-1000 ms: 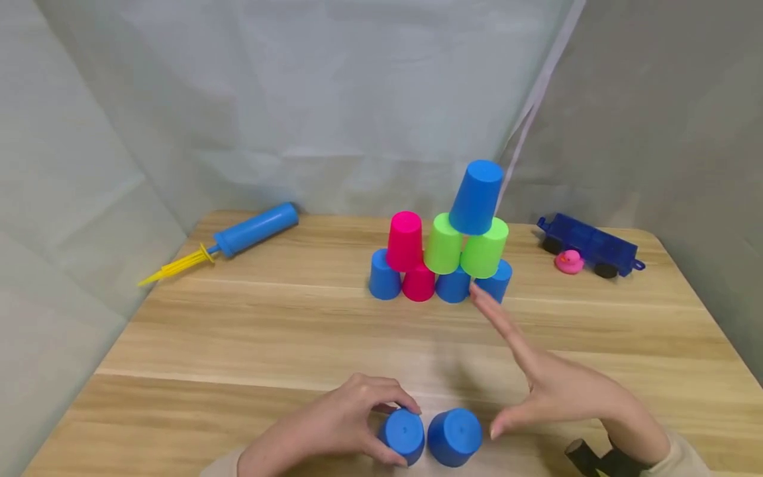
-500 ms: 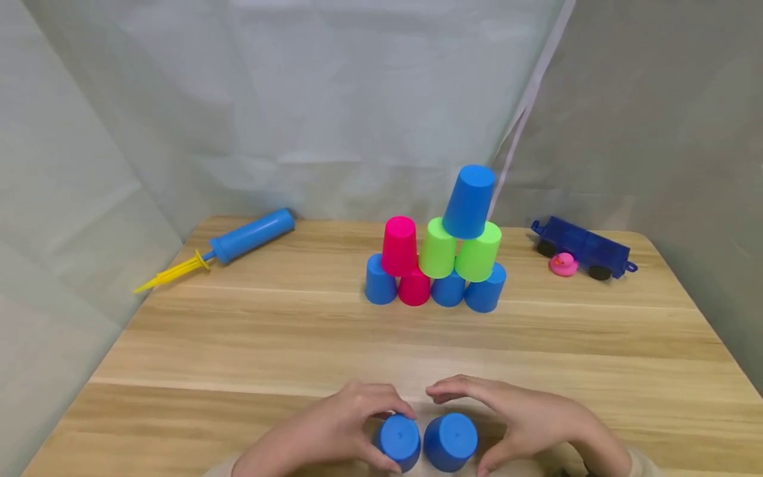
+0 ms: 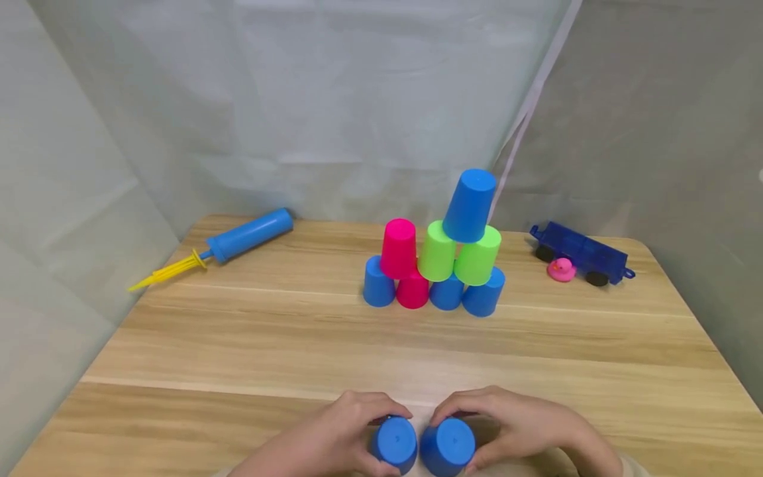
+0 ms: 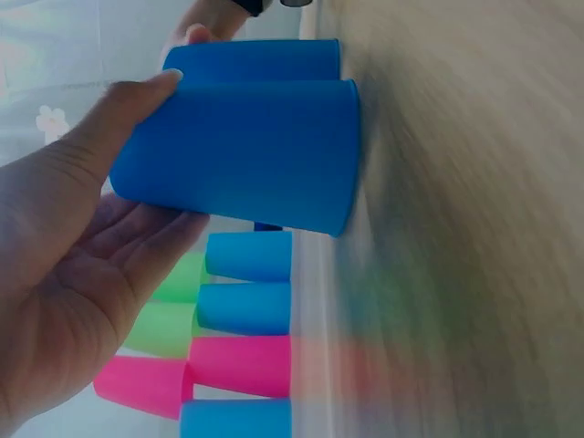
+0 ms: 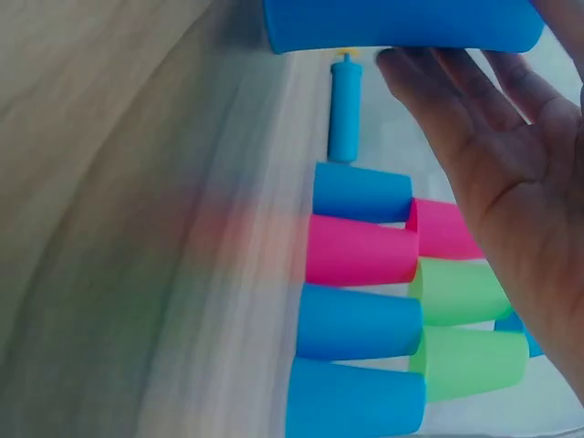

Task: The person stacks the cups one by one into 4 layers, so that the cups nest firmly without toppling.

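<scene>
Two blue cups stand upside down side by side near the front of the table. My left hand [image 3: 348, 430] grips the left blue cup [image 4: 242, 151] between thumb and fingers. Around the right blue cup [image 3: 448, 445] curl the thumb and fingers of my right hand [image 3: 515, 424]. Farther back rises a stack of upturned cups. Its bottom row has blue cups and one pink cup [image 3: 412, 291]. Above sit another pink cup [image 3: 398, 248] and two green cups, the left green cup [image 3: 437, 252] beside the right green cup [image 3: 479, 257]. One blue cup [image 3: 471, 205] tops the green pair.
A blue and yellow hand pump [image 3: 247, 235] lies at the back left of the wooden table [image 3: 250, 351]. At the back right are a dark blue toy wagon [image 3: 581, 250] and a pink rubber duck [image 3: 561, 269]. Grey cloth [image 3: 357, 99] hangs behind the table.
My right hand has come down and left from near the stack and closed around the right blue cup. My left hand keeps its grip on the left blue cup.
</scene>
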`<state>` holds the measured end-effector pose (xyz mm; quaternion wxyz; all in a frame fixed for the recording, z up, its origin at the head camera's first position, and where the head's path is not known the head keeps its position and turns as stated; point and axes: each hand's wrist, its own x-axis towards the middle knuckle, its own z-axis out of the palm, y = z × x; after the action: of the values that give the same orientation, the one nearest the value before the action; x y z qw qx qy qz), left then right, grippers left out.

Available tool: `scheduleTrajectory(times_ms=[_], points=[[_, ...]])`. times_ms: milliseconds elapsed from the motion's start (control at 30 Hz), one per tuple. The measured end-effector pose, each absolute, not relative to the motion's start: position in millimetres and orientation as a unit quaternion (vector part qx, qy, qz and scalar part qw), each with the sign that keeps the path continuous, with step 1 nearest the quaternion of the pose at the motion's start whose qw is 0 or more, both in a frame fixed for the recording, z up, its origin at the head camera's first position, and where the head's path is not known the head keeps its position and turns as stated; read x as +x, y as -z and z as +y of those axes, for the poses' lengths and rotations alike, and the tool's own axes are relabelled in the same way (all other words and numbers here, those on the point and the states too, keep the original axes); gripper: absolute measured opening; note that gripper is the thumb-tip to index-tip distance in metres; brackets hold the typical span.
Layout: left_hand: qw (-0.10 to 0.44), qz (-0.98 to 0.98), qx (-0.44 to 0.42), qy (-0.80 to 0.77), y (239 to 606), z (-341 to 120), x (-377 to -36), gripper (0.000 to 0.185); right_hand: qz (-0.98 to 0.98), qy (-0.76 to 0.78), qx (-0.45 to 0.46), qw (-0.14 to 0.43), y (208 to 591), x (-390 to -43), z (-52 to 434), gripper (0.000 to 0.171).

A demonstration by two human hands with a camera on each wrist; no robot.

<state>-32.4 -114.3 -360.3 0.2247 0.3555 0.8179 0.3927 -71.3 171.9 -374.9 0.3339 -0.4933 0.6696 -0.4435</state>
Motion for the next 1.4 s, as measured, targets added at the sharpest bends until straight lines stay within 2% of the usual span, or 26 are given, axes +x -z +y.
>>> scheduleTrajectory(times_ms=[233, 367, 633, 733, 933, 1067, 1233, 1400], points=[[0.208, 0.807, 0.361, -0.418, 366.6, -114.3, -33.6, 0.052, 0.643, 0.467, -0.464, 0.392, 372.4, -69.6, 168.9, 0.045], [0.221, 0.803, 0.358, -0.423, 368.4, -114.5, -35.2, 0.053, 0.646, 0.467, -0.457, 0.394, 372.5, -69.1, 169.0, 0.045], [0.184, 0.816, 0.355, -0.418, 365.5, -117.2, -40.5, 0.054, 0.656, 0.458, -0.457, 0.389, 373.2, -69.2, 169.1, 0.046], [0.142, 0.83, 0.33, -0.427, 352.8, -121.8, -45.1, 0.053, 0.666, 0.446, -0.465, 0.376, 373.2, -70.6, 168.5, 0.046], [-0.006, 0.84, 0.328, -0.432, 318.8, -127.3, -63.5, 0.049, 0.68, 0.432, -0.474, 0.356, 373.1, -70.9, 168.3, 0.046], [-0.042, 0.82, 0.321, -0.472, 299.9, -128.6, -76.6, 0.051, 0.678, 0.437, -0.469, 0.358, 374.7, -70.3, 169.5, 0.046], [-0.103, 0.815, 0.293, -0.49, 281.5, -127.7, -95.3, 0.056, 0.679, 0.423, -0.497, 0.336, 377.3, -71.6, 170.8, 0.047], [-0.113, 0.81, 0.229, -0.529, 264.3, -122.1, -115.3, 0.058, 0.68, 0.414, -0.511, 0.324, 377.8, -72.0, 171.8, 0.048]])
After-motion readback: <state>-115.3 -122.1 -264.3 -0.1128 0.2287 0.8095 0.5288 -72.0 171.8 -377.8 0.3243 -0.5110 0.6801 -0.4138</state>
